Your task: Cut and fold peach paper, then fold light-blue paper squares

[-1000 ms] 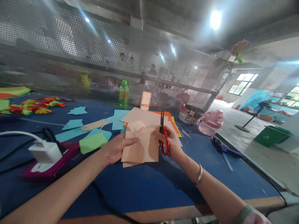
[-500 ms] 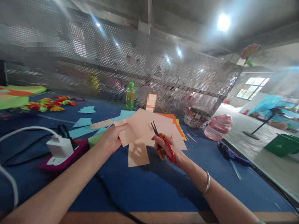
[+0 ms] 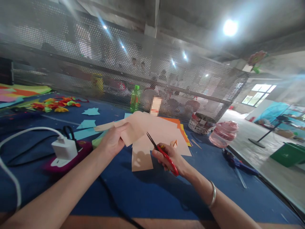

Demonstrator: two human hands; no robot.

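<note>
The peach paper sheets (image 3: pixel 152 133) are being pinched near their left edge by the left hand (image 3: pixel 111 140), and are being held over the blue table (image 3: pixel 133 194), with a flap hanging down at the front. The red scissors (image 3: pixel 165 156) are being clenched by the right hand (image 3: pixel 166 159), with the blades being pointed up and left across the paper. Whether the tips are touching it cannot be told, and no cut is being shown in progress. A small orange paper scrap (image 3: pixel 173 143) is being shown on the peach paper, near the right hand. Orange paper sheets (image 3: pixel 172 121) are being overlapped by the peach paper's far edge. Blue paper cut-outs (image 3: pixel 89 124) are lying on the table to the left.
</note>
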